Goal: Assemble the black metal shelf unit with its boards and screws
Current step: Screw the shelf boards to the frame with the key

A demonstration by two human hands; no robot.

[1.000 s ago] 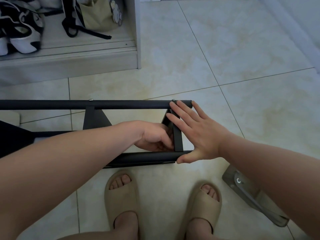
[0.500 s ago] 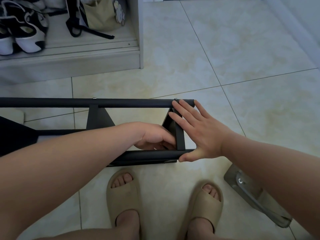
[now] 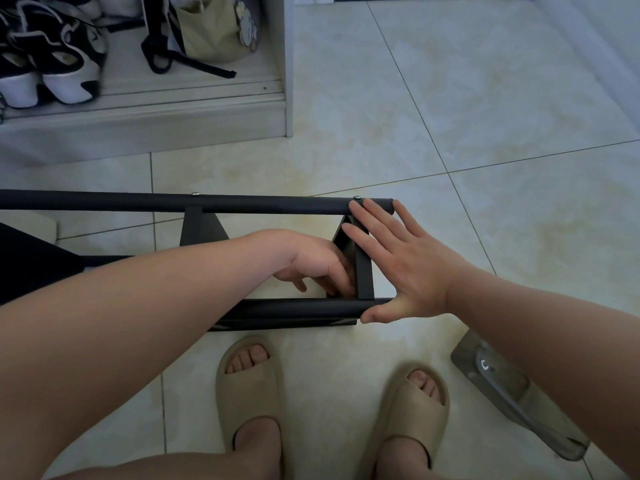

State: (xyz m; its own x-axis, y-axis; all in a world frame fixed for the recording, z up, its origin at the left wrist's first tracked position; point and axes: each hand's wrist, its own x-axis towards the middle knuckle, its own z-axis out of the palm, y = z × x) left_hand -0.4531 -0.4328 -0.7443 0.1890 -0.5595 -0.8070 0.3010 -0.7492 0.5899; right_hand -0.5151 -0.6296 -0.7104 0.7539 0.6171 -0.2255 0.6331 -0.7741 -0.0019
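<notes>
The black metal frame (image 3: 104, 203) lies on its side on the tiled floor (image 3: 450, 98), directly in front of the person's feet in tan slippers (image 3: 247, 386). Its two long tubes run left to right: the far tube carries two screw heads (image 3: 356, 197) on its upper side, and the near tube (image 3: 294, 308) lies just ahead of the toes. A flat cross strut (image 3: 363, 271) joins the tubes close to their right-hand ends. The right hand (image 3: 412, 271) is spread flat over this end of the frame, its fingers (image 3: 377, 220) straight and released. The fingertips rest on the far tube beside the screw, and the thumb presses against the tip of the near tube. The left hand (image 3: 311, 268) reaches between the tubes from the left, its fingers curled down against the inner face of the strut near the lower joint. Whether they grasp anything cannot be told, since the fingertips are hidden there. A clear plastic bag (image 3: 509, 393) lies on the floor to the right, partly under the right forearm. Behind the frame stands a low pale cabinet (image 3: 138, 126) holding sneakers (image 3: 65, 64).
</notes>
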